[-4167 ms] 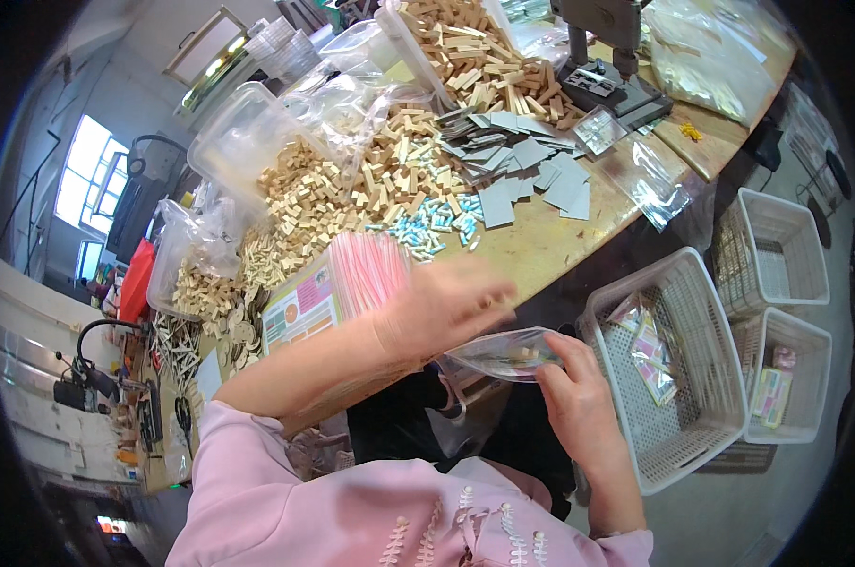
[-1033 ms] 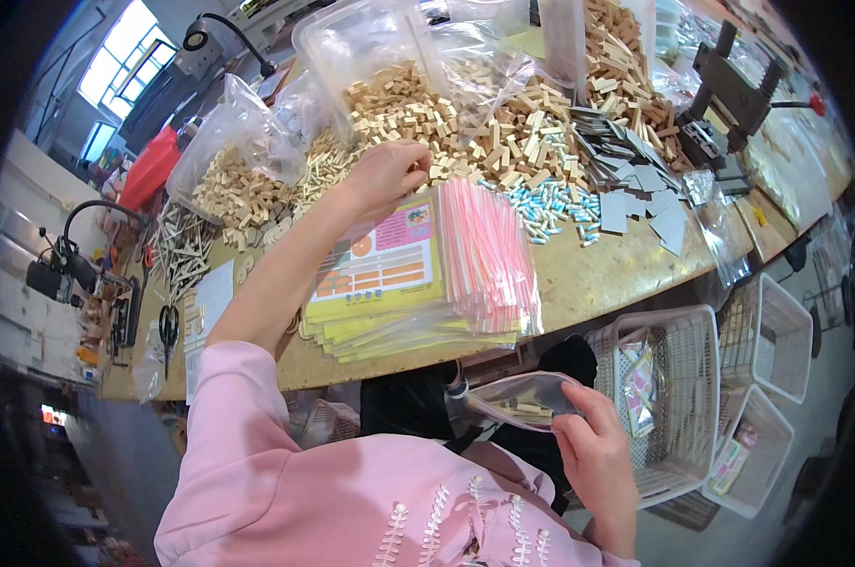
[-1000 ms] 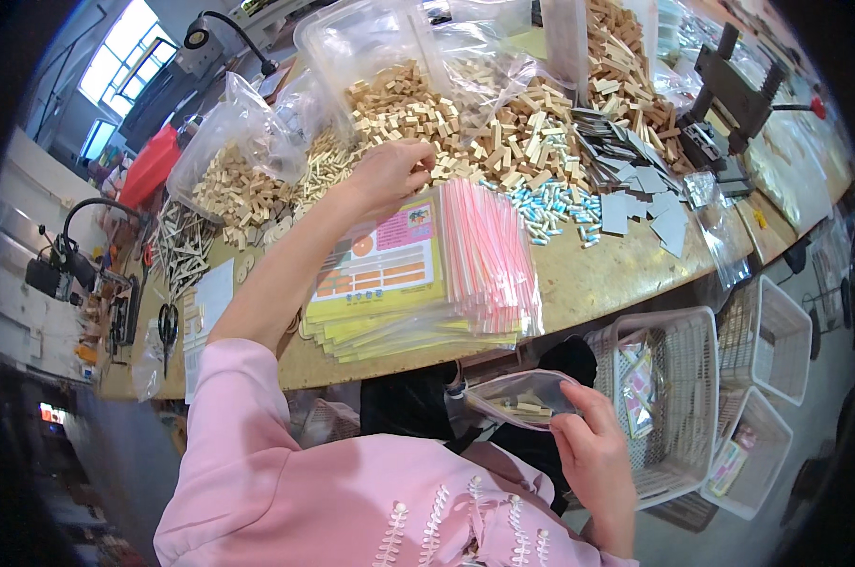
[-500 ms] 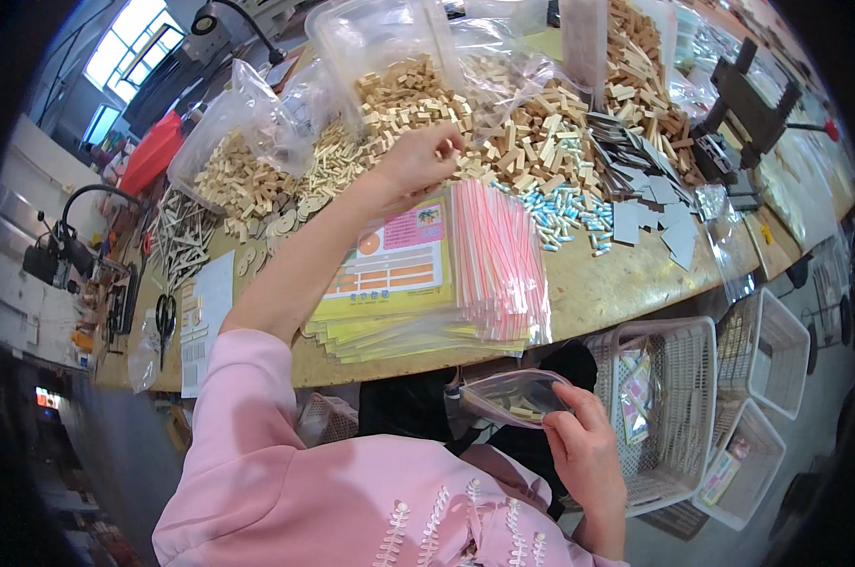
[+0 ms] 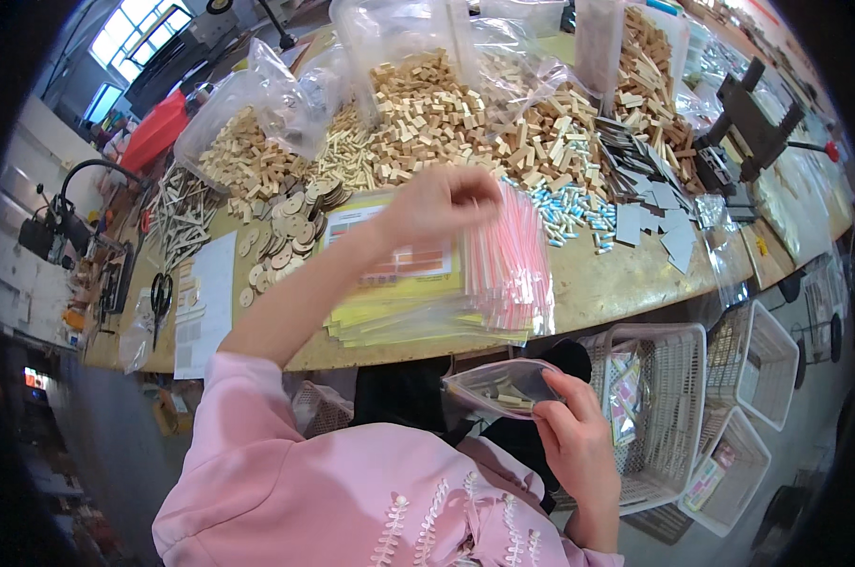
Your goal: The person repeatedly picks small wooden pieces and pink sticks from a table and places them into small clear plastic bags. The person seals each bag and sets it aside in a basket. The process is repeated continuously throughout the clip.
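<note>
My right hand [image 5: 581, 437] pinches the rim of a clear zip bag [image 5: 465, 386] in front of the table edge. The bag's mouth gapes, and several small wooden blocks [image 5: 514, 401] lie inside it. My left hand [image 5: 444, 201] hovers over the fanned stack of yellow printed bags with pink-striped zip edges [image 5: 513, 260]. Its fingers are curled together and slightly blurred; whatever they hold cannot be made out. Just beyond it spreads a heap of loose wooden blocks [image 5: 423, 113].
Blue-and-white small cylinders [image 5: 564, 210] and grey flat plates [image 5: 649, 184] lie to the right. Round wooden discs [image 5: 290, 227], thin sticks [image 5: 177, 217] and black scissors [image 5: 161, 298] are on the left. White plastic baskets [image 5: 668, 439] stand below the table at right.
My left hand has come back from the wooden block heap, nearer to me, over the bag stack. My right hand still holds the zip bag. The view has shifted slightly.
</note>
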Tool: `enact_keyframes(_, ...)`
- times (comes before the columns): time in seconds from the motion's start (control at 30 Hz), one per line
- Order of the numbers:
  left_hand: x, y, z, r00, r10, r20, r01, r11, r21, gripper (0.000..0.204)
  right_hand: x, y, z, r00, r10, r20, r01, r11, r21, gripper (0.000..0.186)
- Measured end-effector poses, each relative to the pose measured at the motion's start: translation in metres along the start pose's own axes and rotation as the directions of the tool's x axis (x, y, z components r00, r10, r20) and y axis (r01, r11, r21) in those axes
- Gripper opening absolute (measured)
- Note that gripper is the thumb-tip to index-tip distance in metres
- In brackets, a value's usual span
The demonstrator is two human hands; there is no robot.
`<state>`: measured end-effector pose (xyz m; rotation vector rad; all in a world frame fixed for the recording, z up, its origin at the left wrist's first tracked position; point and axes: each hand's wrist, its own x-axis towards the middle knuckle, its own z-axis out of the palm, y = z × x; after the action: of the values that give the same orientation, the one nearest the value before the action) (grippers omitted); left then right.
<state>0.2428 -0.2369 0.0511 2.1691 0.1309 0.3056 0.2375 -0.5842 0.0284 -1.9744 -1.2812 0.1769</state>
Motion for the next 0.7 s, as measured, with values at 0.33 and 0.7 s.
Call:
enact_keyframes(0.33, -0.108, 0.054, 0.001, 0.968, 0.248, 0.046, -0.252, 0.956, 0.148, 0.016, 0.039, -0.032, 0.022, 0.986, -0.132, 0.103, 0.13, 0.991, 0.021, 0.013)
enact_keyframes(0.7, -0.008, -0.142, -0.149, 0.904, -0.245, -0.35, 0.41, 0.731, 0.546, 0.03, 0.036, -0.042, 0.037, 0.985, -0.115, 0.128, 0.118, 0.993, -0.019, 0.014)
